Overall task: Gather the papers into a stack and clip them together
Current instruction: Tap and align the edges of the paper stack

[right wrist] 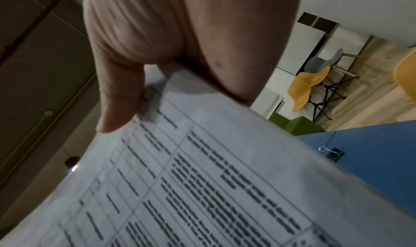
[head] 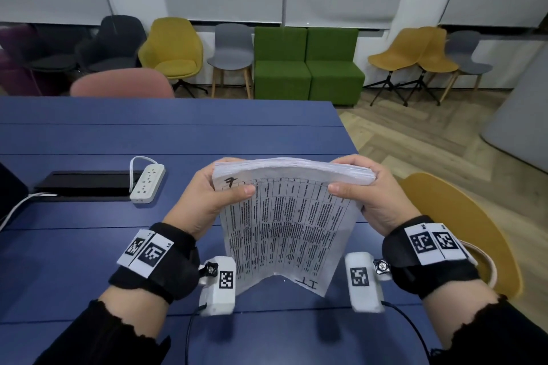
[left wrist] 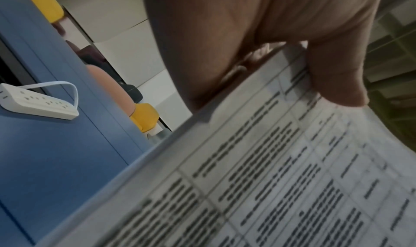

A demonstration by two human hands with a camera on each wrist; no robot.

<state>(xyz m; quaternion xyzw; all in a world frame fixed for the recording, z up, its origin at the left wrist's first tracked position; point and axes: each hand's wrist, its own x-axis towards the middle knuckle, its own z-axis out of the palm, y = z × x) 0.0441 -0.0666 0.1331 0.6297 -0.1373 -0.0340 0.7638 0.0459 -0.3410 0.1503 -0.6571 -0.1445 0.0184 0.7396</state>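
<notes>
I grip the papers in my left hand and right hand; the binder clip lies on the worktop at two o'clock, nearer my right.

Papers above table, power strip left.

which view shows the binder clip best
The right wrist view: the binder clip lies in plain sight on the blue table past the papers. Neither the head view nor the left wrist view shows it.
</notes>
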